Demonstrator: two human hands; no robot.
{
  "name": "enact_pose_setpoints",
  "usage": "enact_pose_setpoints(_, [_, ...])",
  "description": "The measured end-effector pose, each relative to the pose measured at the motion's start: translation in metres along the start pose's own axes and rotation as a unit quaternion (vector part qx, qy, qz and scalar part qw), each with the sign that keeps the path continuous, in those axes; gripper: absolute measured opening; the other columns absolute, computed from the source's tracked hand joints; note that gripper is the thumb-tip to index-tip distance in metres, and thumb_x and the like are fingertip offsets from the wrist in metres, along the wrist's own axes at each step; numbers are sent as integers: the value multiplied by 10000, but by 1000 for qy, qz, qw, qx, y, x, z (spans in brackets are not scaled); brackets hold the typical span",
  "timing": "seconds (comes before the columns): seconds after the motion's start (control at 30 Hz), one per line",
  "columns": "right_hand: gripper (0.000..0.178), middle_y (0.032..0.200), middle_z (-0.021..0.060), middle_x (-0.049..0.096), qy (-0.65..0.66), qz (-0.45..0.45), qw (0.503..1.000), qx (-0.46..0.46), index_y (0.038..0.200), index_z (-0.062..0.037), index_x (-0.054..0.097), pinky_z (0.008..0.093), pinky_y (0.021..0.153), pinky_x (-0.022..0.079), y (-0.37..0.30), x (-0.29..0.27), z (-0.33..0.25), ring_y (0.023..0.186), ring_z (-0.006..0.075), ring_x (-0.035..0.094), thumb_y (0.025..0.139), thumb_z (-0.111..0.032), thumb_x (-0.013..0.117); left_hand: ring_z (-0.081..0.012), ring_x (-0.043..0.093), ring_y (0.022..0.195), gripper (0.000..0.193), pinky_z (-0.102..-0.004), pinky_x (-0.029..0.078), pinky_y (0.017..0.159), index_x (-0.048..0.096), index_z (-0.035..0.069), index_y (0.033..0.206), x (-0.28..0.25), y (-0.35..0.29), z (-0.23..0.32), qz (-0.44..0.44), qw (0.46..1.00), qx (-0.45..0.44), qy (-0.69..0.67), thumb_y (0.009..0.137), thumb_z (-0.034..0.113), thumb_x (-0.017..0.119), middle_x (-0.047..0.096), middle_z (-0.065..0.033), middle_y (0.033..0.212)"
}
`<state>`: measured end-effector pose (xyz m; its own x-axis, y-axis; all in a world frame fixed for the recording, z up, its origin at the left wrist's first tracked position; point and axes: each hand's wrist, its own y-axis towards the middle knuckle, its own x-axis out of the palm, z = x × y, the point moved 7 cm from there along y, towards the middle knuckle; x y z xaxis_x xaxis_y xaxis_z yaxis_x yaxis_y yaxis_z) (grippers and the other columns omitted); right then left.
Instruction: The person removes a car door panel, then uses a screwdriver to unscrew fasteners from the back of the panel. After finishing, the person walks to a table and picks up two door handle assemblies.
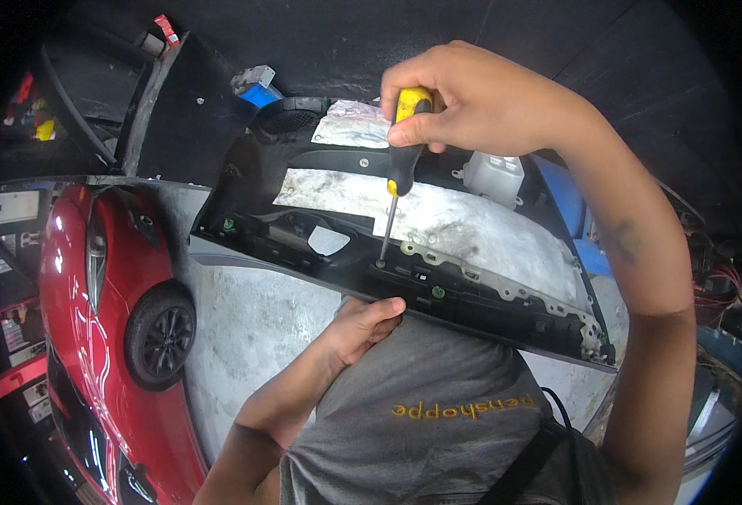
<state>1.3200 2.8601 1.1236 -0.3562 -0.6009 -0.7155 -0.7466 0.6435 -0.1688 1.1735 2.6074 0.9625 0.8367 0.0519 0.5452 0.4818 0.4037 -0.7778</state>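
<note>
Plainly, the right hand [455,97] is closed round the screwdriver [405,156], thumb and fingers pinching its yellow-and-black handle. The shaft slants down to the panel [489,310], its tip meeting a small round spot beside the left end of the pale bracket [506,289]. The left hand [362,328] sits low at the panel's near edge, thumb stretched along it and fingers curled in — whether they clamp the edge, I cannot tell.

The panel is black and lies across the person's front, its near edge just beyond the grey shirt [413,396]. On its back are a broad silvery sheet [472,223] and a smaller sheet [354,126] farther off, with a green clip [438,293] near the bracket. A white container [493,177] sits by the far right side; a blue-and-white item [257,91] is beyond the far left — near the panel. Well to the left is a red car [118,295] with a dark wheel [162,337].
</note>
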Motion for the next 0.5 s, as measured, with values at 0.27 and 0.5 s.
enact_pose_setpoints(0.27, [513,740,132,672,-11,129,987,-100,913,-13,700,447,718,509,-5,-1,-10,725,319,667,978,-504,570,-5,339,550,493,-160,250,444,595,12,1155,0,-2,2,-13,1000,-3,-4,844,322,819,469,69,737])
enact_pose_setpoints(0.5, [368,950,180,700,-115,-14,993,10,942,-19,651,454,774,500,5,2,-18,893,342,670,1015,-366,552,-1,341,542,397,-168,259,449,610,4,1139,2,-1,4,-10,1000,6,-12,884,254,784,477,72,728])
